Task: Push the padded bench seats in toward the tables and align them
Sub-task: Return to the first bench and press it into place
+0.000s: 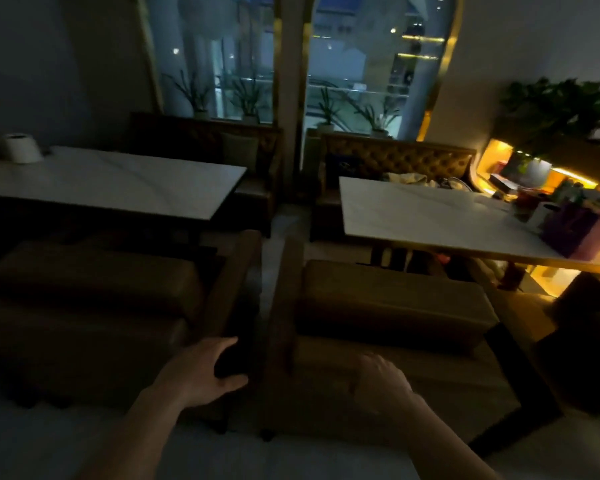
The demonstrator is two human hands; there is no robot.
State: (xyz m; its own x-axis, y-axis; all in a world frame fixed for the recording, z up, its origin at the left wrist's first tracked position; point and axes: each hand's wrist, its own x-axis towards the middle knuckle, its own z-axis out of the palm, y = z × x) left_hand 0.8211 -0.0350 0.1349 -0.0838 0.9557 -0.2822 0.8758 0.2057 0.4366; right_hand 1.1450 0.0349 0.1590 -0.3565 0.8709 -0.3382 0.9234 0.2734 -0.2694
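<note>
Left hand (pixel 205 370) curls over back corner of left bench (pixel 94 306); right hand (pixel 381 379) rests flat, gripping nothing, on right bench (pixel 392 306). Benches near tables (pixel 118 181). Likely heavy, soft-padded; push at rigid back edge.

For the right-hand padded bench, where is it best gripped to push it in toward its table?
Judging by its pose, grip the right bench along its near top back edge, from the aisle side where the right hand is, pushing toward the right table.
</note>
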